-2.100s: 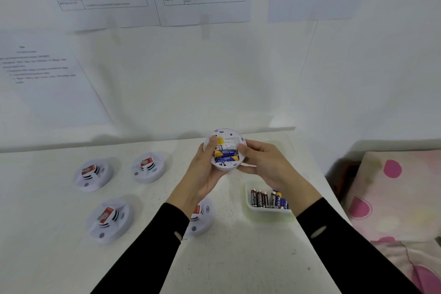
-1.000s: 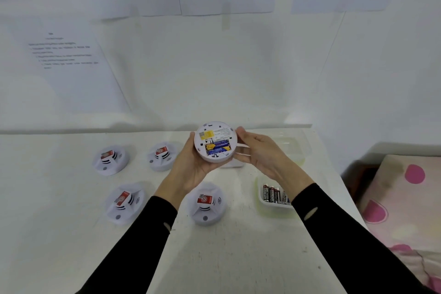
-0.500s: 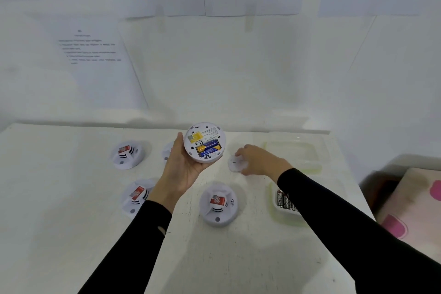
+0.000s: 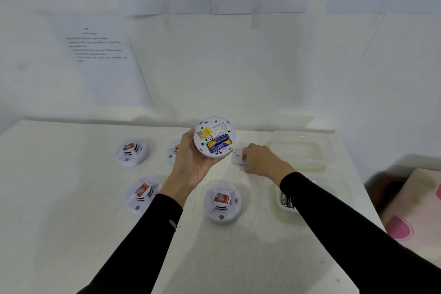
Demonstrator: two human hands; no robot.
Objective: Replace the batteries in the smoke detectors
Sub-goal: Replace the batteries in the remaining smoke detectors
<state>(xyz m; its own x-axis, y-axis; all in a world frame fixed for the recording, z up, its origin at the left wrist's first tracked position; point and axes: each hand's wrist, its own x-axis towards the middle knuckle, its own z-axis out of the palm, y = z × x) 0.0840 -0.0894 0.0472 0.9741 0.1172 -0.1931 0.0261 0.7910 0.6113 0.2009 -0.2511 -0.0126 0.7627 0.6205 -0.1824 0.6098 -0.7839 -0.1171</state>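
Detector (image 4: pixel 214 137) sits in your left hand (image 4: pixel 191 162), raised above the bench (image 4: pixel 71 222) with its back turned toward you. Your thumb is on the left rim and your fingers are curled round the far side, clamped on the shell. The bay is open, and two batteries (image 4: pixel 219 142) lie side by side in it.

Your right hand (image 4: pixel 262 162) is down on the bench just right of the detector. Its fingers are bent onto the small white cover (image 4: pixel 237 159) and seem to pinch it by its edges.

The shell looks like light, stiff, smooth plastic, so it could slide in your palm. Hold it by the rim with your palm beneath, and keep your fingers off the batteries. The cover looks thin and its clips probably snap easily. Lift it by the edges, line up the tabs, then press it flat.

Four more detectors stand on the bench, the nearest (image 4: pixel 223 203) below your hands. A tray (image 4: pixel 278 212) of batteries lies partly under your right sleeve.
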